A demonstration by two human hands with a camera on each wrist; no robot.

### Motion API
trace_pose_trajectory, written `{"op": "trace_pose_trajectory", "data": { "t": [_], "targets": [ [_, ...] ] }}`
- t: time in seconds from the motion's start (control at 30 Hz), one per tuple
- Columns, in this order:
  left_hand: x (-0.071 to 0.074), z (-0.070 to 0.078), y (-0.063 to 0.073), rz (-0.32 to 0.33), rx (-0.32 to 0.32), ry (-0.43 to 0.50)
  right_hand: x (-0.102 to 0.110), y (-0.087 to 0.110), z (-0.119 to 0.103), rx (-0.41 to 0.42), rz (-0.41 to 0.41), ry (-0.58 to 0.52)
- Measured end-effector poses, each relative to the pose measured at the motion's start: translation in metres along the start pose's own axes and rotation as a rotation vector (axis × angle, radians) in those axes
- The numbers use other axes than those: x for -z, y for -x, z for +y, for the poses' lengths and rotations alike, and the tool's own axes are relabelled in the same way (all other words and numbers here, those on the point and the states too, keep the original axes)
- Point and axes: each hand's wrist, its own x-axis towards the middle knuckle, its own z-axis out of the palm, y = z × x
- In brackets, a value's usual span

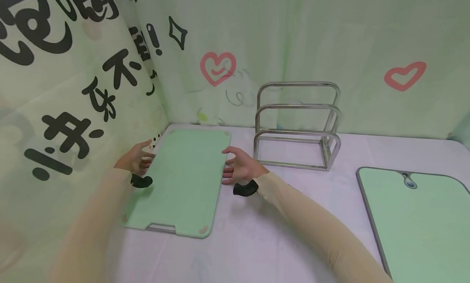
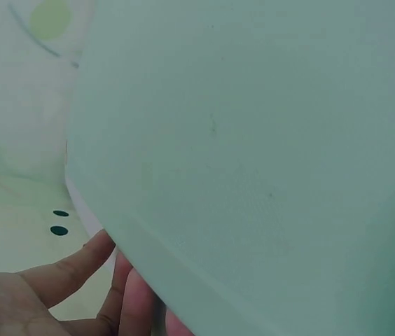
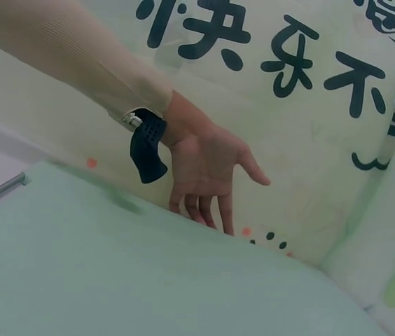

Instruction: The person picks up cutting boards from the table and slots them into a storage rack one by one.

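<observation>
A light green cutting board lies flat on the table at the left, its slotted handle end toward me. My left hand is at the board's left edge; in the left wrist view its fingertips meet that edge, some passing partly out of sight behind it. On the opposite side, my right hand has its fingers spread along the right edge, thumb uppermost. Contact there is hard to make out. From the right wrist view, the left hand shows a spread thumb and fingers reaching down at the far edge.
A metal rack with 3 hoops stands behind my right hand. Another green board with a grey rim lies at the right. Printed curtains border the white table at the back and left.
</observation>
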Motion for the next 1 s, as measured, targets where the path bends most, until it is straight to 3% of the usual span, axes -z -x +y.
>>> {"op": "trace_pose_trajectory", "data": {
  "t": [0.43, 0.73, 1.0],
  "targets": [
    [0.0, 0.003, 0.009, -0.025, 0.021, 0.111, -0.003, -0.001, 0.003, 0.026, 0.01, -0.046],
    [0.005, 0.005, 0.017, -0.066, -0.039, 0.134, 0.004, 0.005, 0.012, 0.147, -0.042, -0.053],
    [0.006, 0.006, 0.019, -0.057, -0.073, 0.123, 0.003, 0.008, 0.013, 0.156, -0.014, -0.089]
  ]
}}
